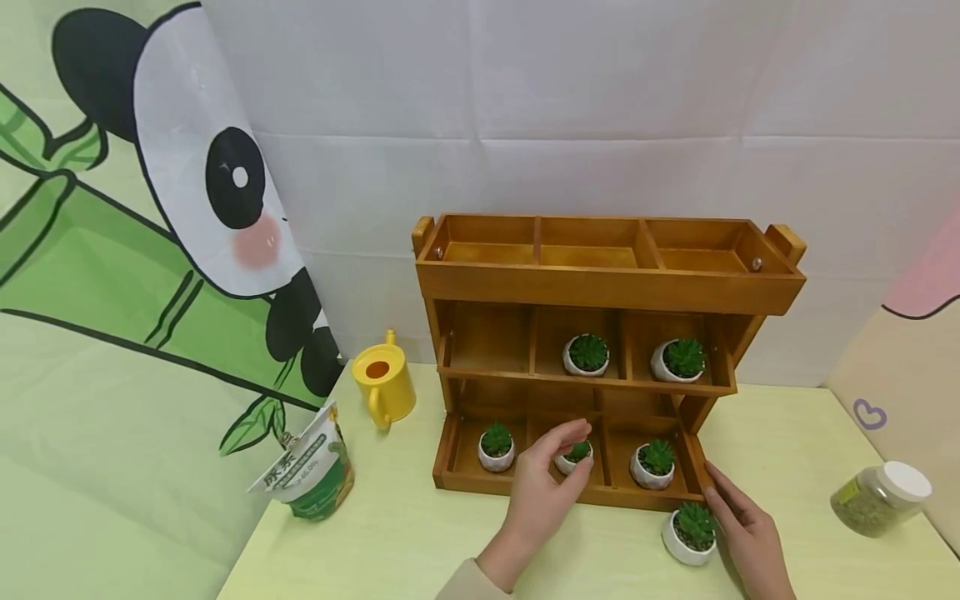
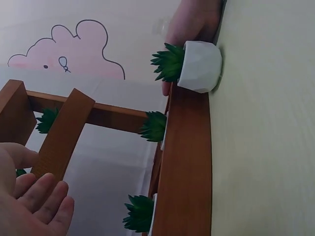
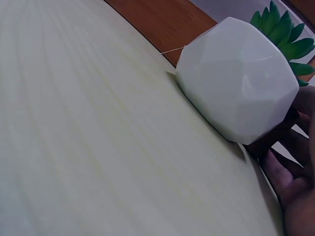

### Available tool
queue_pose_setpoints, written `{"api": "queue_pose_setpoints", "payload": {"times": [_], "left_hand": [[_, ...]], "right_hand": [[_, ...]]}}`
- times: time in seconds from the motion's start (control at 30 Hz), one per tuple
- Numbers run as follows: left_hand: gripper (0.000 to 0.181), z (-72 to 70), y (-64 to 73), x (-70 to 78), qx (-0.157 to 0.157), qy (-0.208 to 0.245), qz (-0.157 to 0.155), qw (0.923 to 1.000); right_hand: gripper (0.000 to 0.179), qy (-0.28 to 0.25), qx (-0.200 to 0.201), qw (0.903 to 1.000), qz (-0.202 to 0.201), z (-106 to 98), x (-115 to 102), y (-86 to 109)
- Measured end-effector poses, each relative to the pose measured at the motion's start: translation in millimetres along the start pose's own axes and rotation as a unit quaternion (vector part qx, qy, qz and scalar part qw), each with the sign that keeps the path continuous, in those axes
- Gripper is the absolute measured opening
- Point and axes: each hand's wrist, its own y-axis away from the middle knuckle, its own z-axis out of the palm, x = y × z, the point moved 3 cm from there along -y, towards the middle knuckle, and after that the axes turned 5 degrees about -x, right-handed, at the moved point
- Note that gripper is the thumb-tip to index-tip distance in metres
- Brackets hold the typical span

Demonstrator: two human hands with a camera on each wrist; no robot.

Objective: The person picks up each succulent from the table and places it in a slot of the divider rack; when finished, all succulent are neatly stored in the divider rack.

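Note:
A brown wooden three-tier shelf (image 1: 611, 287) stands before me. My left hand (image 1: 542, 492) hovers at its bottom tier, in front of the middle potted succulent (image 1: 577, 452) and partly hiding it. In the left wrist view, that hand (image 2: 37, 199) has loosely bent fingers and holds nothing. My right hand (image 1: 750, 533) rests its extended fingers against the right end of the bottom tier. Beside it, a succulent in a white faceted pot (image 1: 690, 537) stands on the table in front of the shelf. In the right wrist view this pot (image 3: 238, 81) partly hides the fingers.
Potted succulents (image 1: 497, 446) (image 1: 652, 464) sit in the bottom tier's side compartments; two more (image 1: 587, 355) (image 1: 678, 360) stand on the middle tier. Left are a yellow watering can (image 1: 386, 383) and a clipped bag (image 1: 318, 471). A white-lidded jar (image 1: 877, 498) stands right.

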Motion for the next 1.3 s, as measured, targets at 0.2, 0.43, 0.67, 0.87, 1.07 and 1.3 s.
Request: {"api": "queue_pose_setpoints", "payload": {"times": [0.2, 0.43, 0.67, 0.87, 1.07, 1.3], "left_hand": [[0.029, 11.3, 12.2, -12.4, -0.042, 0.025, -0.053, 0.9974], [0.023, 28.7, 26.7, -24.3, -0.103, 0.019, -0.113, 0.9881], [0.024, 46.5, 37.4, -33.3, -0.143, 0.033, -0.123, 0.9816], [0.028, 64.5, 44.5, -39.4, -0.179, 0.042, -0.149, 0.9716], [0.035, 75.9, 46.7, -42.0, -0.199, 0.023, -0.161, 0.9664], [0.041, 83.1, 44.0, -44.8, -0.206, -0.013, -0.165, 0.9644]], "right_hand": [[0.065, 0.004, 0.0, 1.0, 0.0, -1, 0, -0.1], [0.064, 0.005, 0.002, 1.0, -0.006, 0, 0, -0.7], [0.064, 0.005, 0.004, 0.9999, -0.009, 0, 1, -1.0], [0.064, 0.007, 0.006, 0.9999, -0.009, -1, 1, -0.6], [0.064, 0.002, 0.011, 0.9999, -0.004, 0, 2, -0.4], [0.066, 0.002, 0.006, 0.9999, 0.01, 0, 2, -1.0]]}}
